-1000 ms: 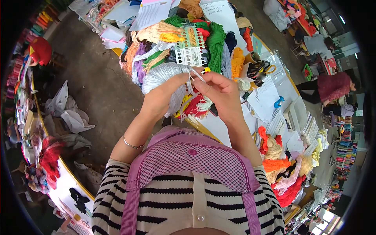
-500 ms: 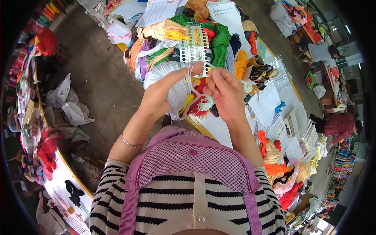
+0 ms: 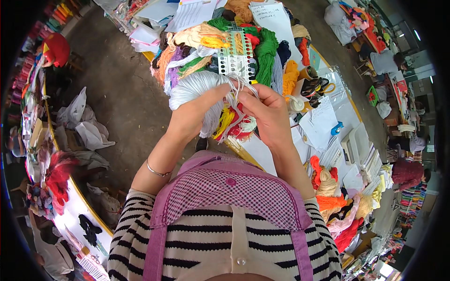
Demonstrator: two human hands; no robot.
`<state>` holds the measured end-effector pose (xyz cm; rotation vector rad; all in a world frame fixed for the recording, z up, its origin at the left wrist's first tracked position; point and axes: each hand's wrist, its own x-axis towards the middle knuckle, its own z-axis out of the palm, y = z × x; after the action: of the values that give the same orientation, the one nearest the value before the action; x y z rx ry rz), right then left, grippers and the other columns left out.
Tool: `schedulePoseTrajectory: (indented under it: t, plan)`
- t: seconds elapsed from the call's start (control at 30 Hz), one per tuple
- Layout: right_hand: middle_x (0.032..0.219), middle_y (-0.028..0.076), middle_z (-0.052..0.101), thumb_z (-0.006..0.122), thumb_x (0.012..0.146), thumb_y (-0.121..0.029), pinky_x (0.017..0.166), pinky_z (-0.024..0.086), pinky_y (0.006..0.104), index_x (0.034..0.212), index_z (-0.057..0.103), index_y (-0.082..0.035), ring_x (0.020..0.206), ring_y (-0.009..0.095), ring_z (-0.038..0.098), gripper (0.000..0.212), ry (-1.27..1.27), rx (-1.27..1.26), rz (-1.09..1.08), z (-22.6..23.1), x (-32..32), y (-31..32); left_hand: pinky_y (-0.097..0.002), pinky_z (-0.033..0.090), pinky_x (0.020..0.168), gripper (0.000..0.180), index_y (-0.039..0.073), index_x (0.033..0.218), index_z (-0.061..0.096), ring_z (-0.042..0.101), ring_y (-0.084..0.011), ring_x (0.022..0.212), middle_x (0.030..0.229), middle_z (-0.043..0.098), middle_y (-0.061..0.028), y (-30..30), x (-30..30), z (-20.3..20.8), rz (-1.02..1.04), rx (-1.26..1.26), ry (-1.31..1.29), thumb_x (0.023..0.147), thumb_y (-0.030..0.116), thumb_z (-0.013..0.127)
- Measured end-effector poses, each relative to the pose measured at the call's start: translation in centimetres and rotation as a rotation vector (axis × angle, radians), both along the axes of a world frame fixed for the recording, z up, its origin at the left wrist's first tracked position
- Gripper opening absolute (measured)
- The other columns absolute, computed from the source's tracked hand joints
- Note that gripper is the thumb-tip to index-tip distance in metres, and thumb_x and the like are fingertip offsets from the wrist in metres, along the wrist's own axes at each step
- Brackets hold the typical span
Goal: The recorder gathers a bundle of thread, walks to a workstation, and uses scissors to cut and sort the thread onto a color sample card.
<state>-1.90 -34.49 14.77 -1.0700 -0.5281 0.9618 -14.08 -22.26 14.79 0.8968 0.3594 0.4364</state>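
Observation:
My left hand (image 3: 193,113) is closed round a thick hank of pale grey thread (image 3: 190,90), its thumb laid across the front of the bundle. Close beside it, my right hand (image 3: 268,114) pinches loose strands (image 3: 240,85) of the same pale thread between thumb and fingers. Several strands loop in the gap between the two hands. Just beyond them a white card with rows of punched holes (image 3: 236,60) lies on a heap of coloured hanks. A green hank (image 3: 265,54) rests to its right, and red and yellow threads (image 3: 230,117) show below my hands.
Sheets of paper (image 3: 317,119) and a cup holding scissors (image 3: 311,89) are on the table to the right. Orange and red hanks (image 3: 328,203) lie nearer. Plastic bags (image 3: 91,133) sit on the floor at left by another table (image 3: 84,206). Other people are farther off.
My right hand has turned and come in closer to the left, its fingers now gathering the strands. The loops between the hands are looser and bunched higher. The hank has tilted slightly left.

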Motion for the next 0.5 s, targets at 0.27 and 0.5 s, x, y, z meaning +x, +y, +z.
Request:
schedulePoseTrajectory:
  t: [0.27, 0.5]
  plan:
    - [0.088, 0.001, 0.064, 0.065, 0.084, -0.006, 0.069, 0.043, 0.0190, 0.098, 0.064, 0.003, 0.077, 0.004, 0.055, 0.016, -0.100, 0.033, -0.048, -0.04, -0.37, -0.26, -0.0278, 0.048, 0.083, 0.027, -0.003, 0.109, 0.061, 0.061, -0.0158, 0.094, 0.105, 0.064, -0.0085, -0.17, -0.10, 0.44, 0.001, 0.021, -0.026, 0.085, 0.008, 0.062]
    - [0.084, 0.000, 0.062, 0.066, 0.083, -0.006, 0.067, 0.041, 0.0186, 0.095, 0.065, 0.003, 0.073, 0.003, 0.053, 0.014, -0.163, 0.035, -0.091, -0.35, -0.65, -0.08, -0.0282, 0.048, 0.083, 0.025, -0.003, 0.107, 0.063, 0.061, -0.0160, 0.093, 0.103, 0.064, -0.0085, -0.51, -0.17, 0.38, 0.034, -0.023, -0.019, 0.083, 0.007, 0.064]
